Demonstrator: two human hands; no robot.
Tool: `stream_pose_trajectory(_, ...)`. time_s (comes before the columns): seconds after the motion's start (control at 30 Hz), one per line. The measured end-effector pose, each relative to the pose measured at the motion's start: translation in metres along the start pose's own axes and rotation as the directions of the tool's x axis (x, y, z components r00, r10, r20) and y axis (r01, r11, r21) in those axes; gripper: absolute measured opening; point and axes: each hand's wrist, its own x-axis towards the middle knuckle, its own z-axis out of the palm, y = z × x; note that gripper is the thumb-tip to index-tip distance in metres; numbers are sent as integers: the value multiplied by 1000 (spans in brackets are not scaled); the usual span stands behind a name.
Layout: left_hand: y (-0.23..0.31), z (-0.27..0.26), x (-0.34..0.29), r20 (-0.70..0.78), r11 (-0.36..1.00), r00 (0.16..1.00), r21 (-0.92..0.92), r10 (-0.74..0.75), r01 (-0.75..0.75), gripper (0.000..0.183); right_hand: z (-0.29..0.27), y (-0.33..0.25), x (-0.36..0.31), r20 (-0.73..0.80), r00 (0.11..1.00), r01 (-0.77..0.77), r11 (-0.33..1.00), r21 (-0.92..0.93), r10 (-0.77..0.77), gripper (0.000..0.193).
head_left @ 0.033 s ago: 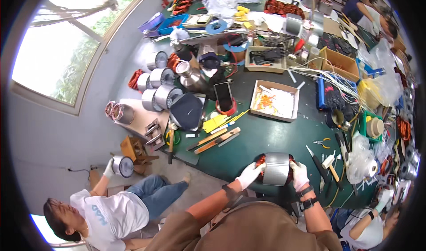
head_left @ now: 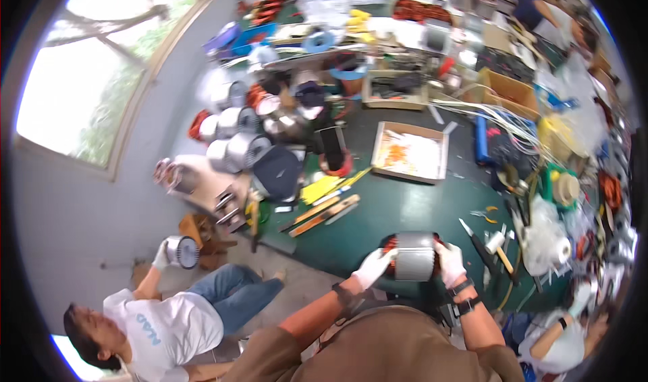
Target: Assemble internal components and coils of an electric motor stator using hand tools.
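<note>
At the near edge of the green table, a grey cylindrical motor stator lies on its side, with copper windings showing at both ends. My left hand, in a white glove, grips its left end by the windings. On the opposite end, my white-gloved right hand is closed around the rim. Parts of the fingers are hidden behind the stator. To the right of my right hand lie a dark-handled knife, a white-headed mallet and orange-handled pliers.
Beyond the stator stands a cardboard tray of white and orange pieces. Wooden sticks, a phone and several metal cores sit to the left. A seated co-worker holds up another core. Plastic bags crowd the right.
The whole view has shifted slightly left and blurred. Both hands keep their hold on the stator, with no clear movement against the table.
</note>
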Motion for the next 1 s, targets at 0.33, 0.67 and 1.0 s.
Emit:
stream_pose_trajectory(0.33,-10,-7,20,-76,986,996,-166,-36,23,45,0,-24,10,29,992,118,789,-603,-127,50)
stream_pose_trajectory(0.67,11,18,28,-325,995,941,38,97,-89,52,-127,-5,-11,-184,841,230,644,-729,-509,36)
stream_pose_trajectory(1.0,16,33,33,-444,962,895,-260,-43,-82,28,-317,-16,93,-285,776,-264,121,-957,-563,36)
